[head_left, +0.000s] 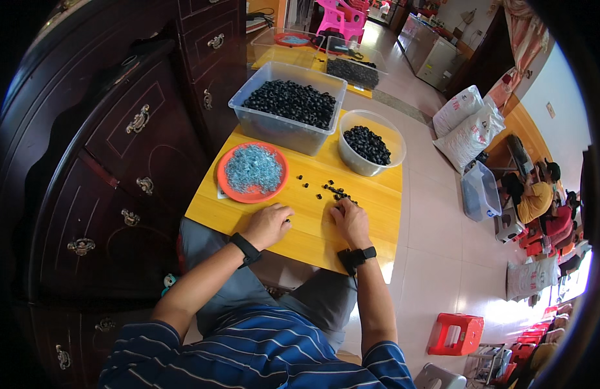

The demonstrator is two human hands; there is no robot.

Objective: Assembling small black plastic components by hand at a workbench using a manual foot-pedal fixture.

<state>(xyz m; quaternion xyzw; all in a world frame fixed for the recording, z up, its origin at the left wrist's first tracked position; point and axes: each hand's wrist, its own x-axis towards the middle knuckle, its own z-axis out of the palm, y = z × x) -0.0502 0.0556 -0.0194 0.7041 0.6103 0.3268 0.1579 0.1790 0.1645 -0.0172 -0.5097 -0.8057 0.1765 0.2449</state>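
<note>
My left hand (267,225) rests over the near edge of a yellow table, its fingers curled. A small black piece (287,221) shows at its fingertips. To its right, my right hand (352,224) has its fingers drawn together and pointing down at a loose cluster of small black pieces (339,192); whatever is between those fingertips is hidden. Several more pieces lie scattered beyond the hands. Past my left hand sits an orange plate (230,184) heaped with thin, clear bluish bits (253,167). A black band circles each wrist.
A clear plastic bin (280,129) and a round tub (372,170), both holding black pieces, stand on the table's far side (377,223). Dark wooden cabinets (118,175) border the left. White sacks (470,129), a red stool (457,334) and other seated people (536,201) are at right.
</note>
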